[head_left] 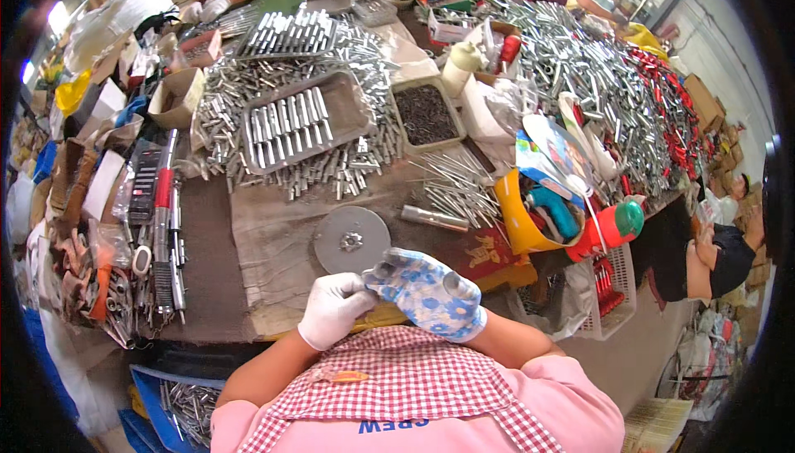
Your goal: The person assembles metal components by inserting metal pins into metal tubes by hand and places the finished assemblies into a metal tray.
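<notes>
the workbench (273, 246) is crowded from edge to edge, its largest load the heaps of short bright metal tubes (580, 64) that run across its far side. nearer in sits a grey tray (352, 113) with tubes laid in neat rows, beside it a smaller tray of dark screws (424, 113), then a loose fan of thin metal rods (455, 184). closest to the hands lies a flat round metal disc (351, 239) with a small toothed hub at its middle, just beyond the fingertips.

the left hand (333, 308) wears a white glove and is curled nearly closed; the right hand (431, 291), in a blue-spotted glove, is bent over and touching it. they seem to pinch some small part between them, but it is hidden, so i cannot tell what it is.

the disc looks stiff, thin, fairly light, probably smooth and slippery with a sharpish rim; lying flat, it would best be lifted by the edge or the raised hub.
</notes>
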Demonstrator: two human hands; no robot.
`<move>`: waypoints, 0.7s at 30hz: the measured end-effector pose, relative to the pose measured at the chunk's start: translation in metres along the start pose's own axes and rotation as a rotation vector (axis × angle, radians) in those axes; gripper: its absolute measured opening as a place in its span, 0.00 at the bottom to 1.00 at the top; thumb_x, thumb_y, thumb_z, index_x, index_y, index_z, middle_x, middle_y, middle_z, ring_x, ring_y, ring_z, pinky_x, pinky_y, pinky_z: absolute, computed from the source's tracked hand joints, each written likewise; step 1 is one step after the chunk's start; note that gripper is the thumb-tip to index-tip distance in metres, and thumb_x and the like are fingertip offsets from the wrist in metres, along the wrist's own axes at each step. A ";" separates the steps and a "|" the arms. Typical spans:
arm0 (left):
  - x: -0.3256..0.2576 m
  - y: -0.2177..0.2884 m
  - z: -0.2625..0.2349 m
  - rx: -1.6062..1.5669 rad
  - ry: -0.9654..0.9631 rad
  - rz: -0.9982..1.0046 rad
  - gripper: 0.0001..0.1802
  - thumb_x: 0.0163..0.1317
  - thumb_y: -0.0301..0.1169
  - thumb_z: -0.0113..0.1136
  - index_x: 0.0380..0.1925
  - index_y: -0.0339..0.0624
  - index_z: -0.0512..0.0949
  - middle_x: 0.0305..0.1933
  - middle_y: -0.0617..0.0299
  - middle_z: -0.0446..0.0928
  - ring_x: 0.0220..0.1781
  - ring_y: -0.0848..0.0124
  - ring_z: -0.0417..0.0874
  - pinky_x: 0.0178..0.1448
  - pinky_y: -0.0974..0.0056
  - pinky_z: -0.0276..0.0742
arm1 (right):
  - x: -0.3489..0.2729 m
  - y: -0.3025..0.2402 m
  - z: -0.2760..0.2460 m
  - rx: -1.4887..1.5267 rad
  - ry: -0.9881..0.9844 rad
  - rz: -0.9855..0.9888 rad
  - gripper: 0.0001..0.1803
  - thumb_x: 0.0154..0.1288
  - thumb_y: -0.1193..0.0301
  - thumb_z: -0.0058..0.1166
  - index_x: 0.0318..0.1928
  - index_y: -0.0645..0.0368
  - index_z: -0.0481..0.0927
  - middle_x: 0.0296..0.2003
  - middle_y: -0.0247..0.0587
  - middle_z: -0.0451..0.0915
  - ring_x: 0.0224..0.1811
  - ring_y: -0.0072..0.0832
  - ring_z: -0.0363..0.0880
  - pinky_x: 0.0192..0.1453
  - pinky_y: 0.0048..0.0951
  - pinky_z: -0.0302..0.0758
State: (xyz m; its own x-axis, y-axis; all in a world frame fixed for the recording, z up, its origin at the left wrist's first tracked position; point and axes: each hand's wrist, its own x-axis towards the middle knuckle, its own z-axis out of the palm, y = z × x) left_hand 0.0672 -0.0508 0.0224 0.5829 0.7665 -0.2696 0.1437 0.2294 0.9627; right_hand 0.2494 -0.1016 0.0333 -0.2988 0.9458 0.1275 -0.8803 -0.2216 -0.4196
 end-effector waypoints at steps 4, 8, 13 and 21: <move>0.013 0.009 0.005 -0.103 0.022 0.056 0.03 0.56 0.25 0.60 0.25 0.36 0.78 0.22 0.70 0.75 0.26 0.84 0.71 0.29 0.75 0.68 | -0.004 -0.009 -0.015 0.063 -0.026 -0.003 0.47 0.53 0.53 0.61 0.66 0.68 0.57 0.63 0.49 0.65 0.65 0.40 0.63 0.70 0.42 0.55; 0.027 0.019 0.005 0.201 -0.103 0.217 0.03 0.52 0.26 0.60 0.25 0.38 0.79 0.23 0.61 0.78 0.24 0.71 0.77 0.30 0.67 0.72 | 0.010 -0.022 -0.020 0.060 -0.027 -0.109 0.39 0.56 0.60 0.61 0.62 0.70 0.62 0.58 0.50 0.70 0.60 0.40 0.69 0.65 0.42 0.64; 0.042 0.034 -0.004 0.621 0.077 0.479 0.02 0.47 0.24 0.59 0.21 0.37 0.77 0.23 0.53 0.77 0.27 0.58 0.79 0.34 0.63 0.75 | 0.063 -0.092 -0.039 -1.478 0.435 -0.193 0.22 0.58 0.68 0.56 0.52 0.63 0.75 0.45 0.48 0.80 0.42 0.39 0.80 0.46 0.36 0.76; 0.121 0.061 -0.055 1.206 0.353 0.022 0.20 0.56 0.45 0.58 0.38 0.39 0.76 0.38 0.48 0.79 0.42 0.53 0.81 0.48 0.55 0.76 | 0.119 -0.123 -0.144 -2.716 0.785 0.215 0.07 0.52 0.71 0.52 0.28 0.54 0.84 0.31 0.47 0.82 0.35 0.41 0.83 0.38 0.39 0.79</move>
State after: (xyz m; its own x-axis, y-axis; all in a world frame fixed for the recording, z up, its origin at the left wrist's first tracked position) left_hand 0.1027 0.0889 0.0466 0.3755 0.9245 -0.0652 0.8838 -0.3360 0.3257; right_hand 0.3750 0.0728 -0.0296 0.2680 0.9569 0.1121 0.9605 -0.2744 0.0458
